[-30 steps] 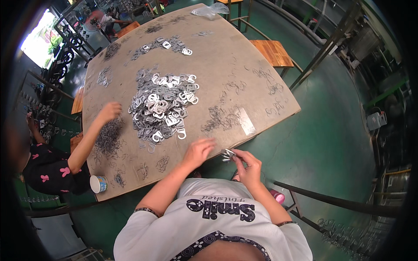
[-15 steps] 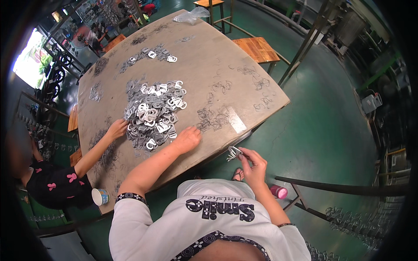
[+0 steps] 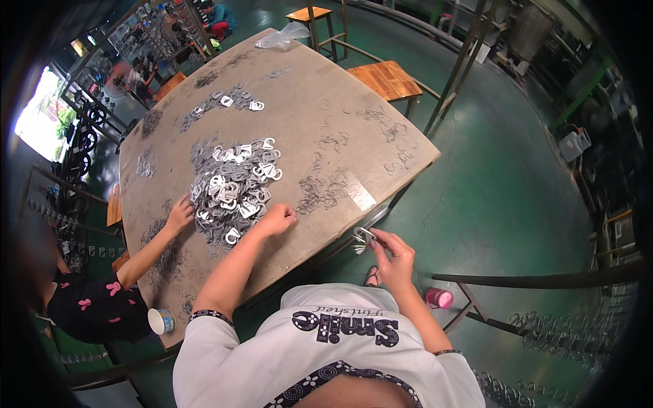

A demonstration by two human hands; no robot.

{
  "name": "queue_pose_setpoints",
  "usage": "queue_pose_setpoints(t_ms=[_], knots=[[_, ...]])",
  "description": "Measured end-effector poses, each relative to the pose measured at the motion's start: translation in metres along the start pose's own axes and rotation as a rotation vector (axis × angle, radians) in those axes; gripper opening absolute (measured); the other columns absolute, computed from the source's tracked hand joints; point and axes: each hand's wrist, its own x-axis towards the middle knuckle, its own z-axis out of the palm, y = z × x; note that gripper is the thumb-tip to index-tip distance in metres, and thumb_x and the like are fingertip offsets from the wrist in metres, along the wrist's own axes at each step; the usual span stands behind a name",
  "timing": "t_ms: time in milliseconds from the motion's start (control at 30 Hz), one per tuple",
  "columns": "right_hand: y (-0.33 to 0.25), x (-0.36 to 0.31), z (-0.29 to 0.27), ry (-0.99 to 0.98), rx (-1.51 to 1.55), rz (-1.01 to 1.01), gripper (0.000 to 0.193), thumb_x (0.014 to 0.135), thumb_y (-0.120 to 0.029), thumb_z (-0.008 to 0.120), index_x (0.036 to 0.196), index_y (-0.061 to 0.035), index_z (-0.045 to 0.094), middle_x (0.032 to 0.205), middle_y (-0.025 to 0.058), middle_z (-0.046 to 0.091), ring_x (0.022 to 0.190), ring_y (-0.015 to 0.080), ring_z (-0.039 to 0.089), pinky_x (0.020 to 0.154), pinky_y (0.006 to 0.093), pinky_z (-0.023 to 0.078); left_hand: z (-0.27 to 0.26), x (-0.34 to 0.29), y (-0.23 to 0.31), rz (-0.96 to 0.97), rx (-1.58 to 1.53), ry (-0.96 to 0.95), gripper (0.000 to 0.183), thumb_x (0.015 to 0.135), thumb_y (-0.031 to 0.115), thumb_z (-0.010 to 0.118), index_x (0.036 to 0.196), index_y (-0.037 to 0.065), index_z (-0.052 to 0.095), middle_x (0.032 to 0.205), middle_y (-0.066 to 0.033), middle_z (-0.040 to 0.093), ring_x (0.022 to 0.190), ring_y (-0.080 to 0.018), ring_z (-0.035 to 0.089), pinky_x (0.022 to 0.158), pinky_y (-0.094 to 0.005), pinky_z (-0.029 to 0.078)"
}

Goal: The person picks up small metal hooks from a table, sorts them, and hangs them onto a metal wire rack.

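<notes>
Over the table's near side, my left hand (image 3: 277, 219) has its fingers curled together; whatever they may hold is hidden. It lies just right of a heap of flat grey hook-shaped metal pieces (image 3: 231, 187), some shining white. Thin dark wire rings (image 3: 320, 190) are scattered beyond its fingertips. Past the table's near edge, above the floor, my right hand (image 3: 394, 258) pinches a small bunch of metal hooks (image 3: 362, 238) between thumb and fingers. The bunch fans out below the fingertips. At the heap's left side is a co-worker's hand (image 3: 180, 214).
Smaller groups of metal pieces (image 3: 228, 100) and a clear plastic bag (image 3: 282, 35) lie toward the table's far end. A paper cup (image 3: 161, 321) stands at the near left corner. Wooden stools (image 3: 386, 80) flank the table. A dark rail (image 3: 530, 279) and pink container (image 3: 439, 298) are at right.
My left hand has drawn slightly left and nearer, its fingers more curled. My right hand stays nearly in place with the hooks. The table has shifted a little left in view.
</notes>
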Motion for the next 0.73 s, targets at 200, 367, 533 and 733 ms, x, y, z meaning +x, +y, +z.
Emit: queue_pose_setpoints(t_ms=[200,367,533,733], knots=[[0.004,-0.001,-0.001,-0.013,-0.016,0.012,0.022,0.078,0.006,0.061,0.099,0.0004,0.065,0.079,0.0115,0.064,0.068,0.0165,0.063,0.064,0.0258,0.051,-0.02,-0.007,0.024,-0.354,-0.623,-0.235,0.01,0.084,0.014,0.063,0.081,0.004,0.062,0.071,0.0001,0.059,0.064,-0.0096,0.052,0.059,-0.0261,0.043],[0.006,-0.003,0.006,0.023,0.058,0.045,0.027,0.078,0.007,0.062,0.104,-0.0009,0.063,0.081,0.0106,0.065,0.073,0.015,0.064,0.067,0.0256,0.052,-0.019,-0.022,0.104,-0.043,-1.008,-0.012,0.01,0.083,0.012,0.063,0.086,0.002,0.06,0.079,-0.0002,0.058,0.069,-0.0091,0.053,0.063,-0.023,0.042],[-0.003,-0.002,0.004,0.001,0.069,0.071,0.035,0.078,0.006,0.062,0.112,-0.0023,0.058,0.083,0.0109,0.066,0.075,0.0133,0.064,0.067,0.0255,0.052,-0.01,-0.042,0.17,0.35,-0.801,0.01,0.01,0.079,0.01,0.066,0.084,0.003,0.061,0.089,-0.0021,0.055,0.083,-0.0111,0.05,0.071,-0.0239,0.039],[-0.008,-0.003,-0.008,0.083,0.061,0.045,0.037,0.079,0.006,0.062,0.114,-0.0026,0.056,0.082,0.0108,0.066,0.074,0.0131,0.065,0.067,0.0258,0.053,0.001,-0.029,0.197,0.442,-0.714,0.015,0.01,0.077,0.01,0.067,0.084,0.005,0.061,0.092,-0.0034,0.053,0.088,-0.0139,0.048,0.074,-0.0254,0.036]])
